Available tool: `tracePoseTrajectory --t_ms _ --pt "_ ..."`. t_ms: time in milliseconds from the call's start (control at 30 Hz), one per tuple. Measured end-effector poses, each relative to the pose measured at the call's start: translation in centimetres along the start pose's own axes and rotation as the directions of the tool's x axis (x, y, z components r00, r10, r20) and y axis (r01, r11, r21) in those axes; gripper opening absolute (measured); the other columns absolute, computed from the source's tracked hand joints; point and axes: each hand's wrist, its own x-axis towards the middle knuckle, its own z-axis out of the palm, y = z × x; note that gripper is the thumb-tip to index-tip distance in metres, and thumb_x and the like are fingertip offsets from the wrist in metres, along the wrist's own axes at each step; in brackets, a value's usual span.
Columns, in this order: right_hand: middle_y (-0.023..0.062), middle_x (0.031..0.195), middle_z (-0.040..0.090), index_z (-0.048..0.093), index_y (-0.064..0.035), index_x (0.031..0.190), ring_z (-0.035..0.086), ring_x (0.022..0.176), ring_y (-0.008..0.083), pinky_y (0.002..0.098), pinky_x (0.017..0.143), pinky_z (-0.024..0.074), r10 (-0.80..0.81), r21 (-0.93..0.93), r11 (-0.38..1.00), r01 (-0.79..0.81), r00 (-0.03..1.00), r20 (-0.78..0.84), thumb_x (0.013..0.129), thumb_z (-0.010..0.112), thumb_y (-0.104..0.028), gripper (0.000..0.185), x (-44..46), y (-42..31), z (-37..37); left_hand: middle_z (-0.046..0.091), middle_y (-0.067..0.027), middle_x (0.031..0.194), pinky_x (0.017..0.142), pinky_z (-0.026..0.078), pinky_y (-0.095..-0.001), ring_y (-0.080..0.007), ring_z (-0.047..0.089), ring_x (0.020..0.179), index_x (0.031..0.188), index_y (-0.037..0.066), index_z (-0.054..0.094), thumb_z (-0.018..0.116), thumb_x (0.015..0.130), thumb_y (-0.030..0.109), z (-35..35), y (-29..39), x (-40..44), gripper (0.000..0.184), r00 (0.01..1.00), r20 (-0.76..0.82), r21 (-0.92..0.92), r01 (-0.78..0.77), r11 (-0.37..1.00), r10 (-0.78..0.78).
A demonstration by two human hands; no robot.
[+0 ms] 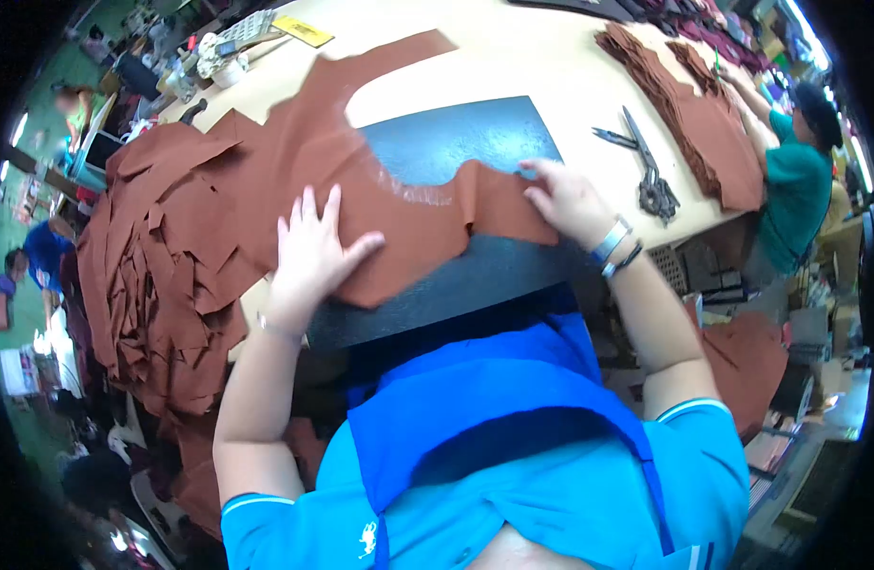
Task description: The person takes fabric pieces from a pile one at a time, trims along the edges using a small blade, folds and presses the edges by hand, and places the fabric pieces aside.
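Note:
A rust-brown fabric piece (408, 223) lies partly over a dark board (456, 138), with whitish chalky marks along its curved edge. My left hand (313, 249) rests on it with fingers spread. At the fabric's right end my right hand (572, 204) has thumb and forefinger bent close to its edge; whether they pinch the cloth is hard to tell. A fold stands up in the cloth left of that hand. To the left, a large heap of brown fabric pieces (171, 275) hangs over the table's edge.
On the pale table (589, 85), large scissors (641, 152) and a small tool (614, 139) lie at right. Beyond them is a stack of brown pieces (712, 142), beside a person in green (796, 185). A yellow card (304, 30) and a white container (230, 70) sit at the back left.

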Motion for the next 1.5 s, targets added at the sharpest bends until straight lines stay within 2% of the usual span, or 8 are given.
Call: tracePoseTrajectory --t_ms 133,233,333,467,533,667,800,1500 --pt "0.0107 0.089 0.072 0.07 -0.0046 0.104 0.069 0.087 0.0197 0.0339 0.082 0.0543 0.069 0.058 0.995 -0.08 0.983 0.17 0.088 0.063 -0.014 0.02 2.9 2.6 -4.8 0.057 -0.0205 0.129 0.098 0.043 -0.0484 -0.0345 0.057 0.119 0.139 0.006 0.051 0.061 0.078 0.074 -6.4 4.6 -2.9 0.092 0.899 0.439 0.147 -0.073 0.986 0.001" --pt "0.0024 0.088 0.067 0.068 -0.0028 0.104 0.063 0.088 0.0109 0.028 0.083 0.0516 0.013 0.054 0.998 -0.022 0.985 0.17 0.091 0.06 -0.009 0.016 4.6 2.0 -7.3 0.057 -0.0174 0.129 0.103 0.041 -0.0468 -0.0351 0.053 0.122 0.13 0.008 0.057 0.072 0.081 0.053 -1.5 4.6 0.3 0.068 0.825 -0.303 -0.053 -0.515 0.856 0.477" --pt "0.0033 0.09 0.069 0.067 -0.0039 0.104 0.064 0.09 0.012 0.0292 0.084 0.0512 -0.041 -0.108 0.992 0.058 0.987 0.155 0.091 0.06 -0.01 0.017 6.3 0.9 -9.8 0.059 -0.0179 0.125 0.105 0.039 -0.0485 -0.0368 0.055 0.116 0.12 0.004 0.062 0.075 0.081 0.046 -0.4 7.4 4.7 0.059 0.74 -0.231 -0.288 -0.672 0.682 0.631" --pt "0.0129 0.089 0.067 0.064 -0.0073 0.112 0.065 0.087 0.0254 0.0362 0.08 0.0519 -0.401 -0.578 0.795 0.185 0.875 -0.272 0.09 0.059 -0.011 0.023 7.9 2.0 -10.4 0.066 -0.0159 0.112 0.097 0.038 -0.0464 -0.0311 0.061 0.105 0.104 0.003 0.068 0.075 0.08 0.045 1.0 10.0 7.4 0.048 0.78 -0.215 -0.318 -0.625 0.713 0.588" --pt "0.0128 0.087 0.068 0.062 -0.0167 0.119 0.067 0.077 0.0289 0.0408 0.075 0.0542 -0.509 -0.455 0.824 0.339 0.794 -0.331 0.088 0.058 -0.015 0.032 7.6 -0.1 -9.0 0.069 -0.013 0.106 0.093 0.038 -0.0438 -0.0283 0.064 0.099 0.105 0.005 0.068 0.075 0.08 0.045 1.2 10.4 7.4 0.047 0.805 -0.207 -0.315 -0.593 0.741 0.556" --pt "0.0146 0.106 0.068 0.067 -0.0072 0.113 0.066 0.097 0.0309 0.0396 0.088 0.0533 -0.382 0.056 0.924 0.378 0.919 0.101 0.08 0.062 -0.006 0.033 5.6 -1.3 -3.0 0.07 -0.0076 0.101 0.089 0.037 -0.0399 -0.0237 0.065 0.093 0.106 0.009 0.068 0.077 0.079 0.044 1.1 10.8 7.1 0.045 0.815 -0.262 -0.359 -0.58 0.731 0.517" --pt "0.0134 0.103 0.065 0.065 -0.0066 0.111 0.064 0.094 0.0334 0.0413 0.085 0.0517 -0.364 0.019 0.927 0.375 0.884 0.293 0.082 0.062 -0.006 0.03 4.7 -0.8 0.5 0.07 -0.0058 0.1 0.089 0.037 -0.0387 -0.0231 0.065 0.092 0.107 0.01 0.069 0.077 0.08 0.041 0.8 10.7 7.2 0.041 0.832 -0.217 -0.337 -0.554 0.761 0.51" --pt "0.0067 0.105 0.06 0.061 -0.0056 0.112 0.059 0.1 0.0214 0.0344 0.078 0.0503 -0.471 -0.424 0.778 0.463 0.877 0.094 0.089 0.05 -0.016 0.028 0.1 -1.5 2.6 0.065 0.0011 0.102 0.094 0.041 -0.0419 -0.0175 0.062 0.099 0.109 0.024 0.072 0.058 0.087 0.008 2.0 5.9 8.6 0.031 0.557 -0.35 0.006 -0.802 0.597 0.753"
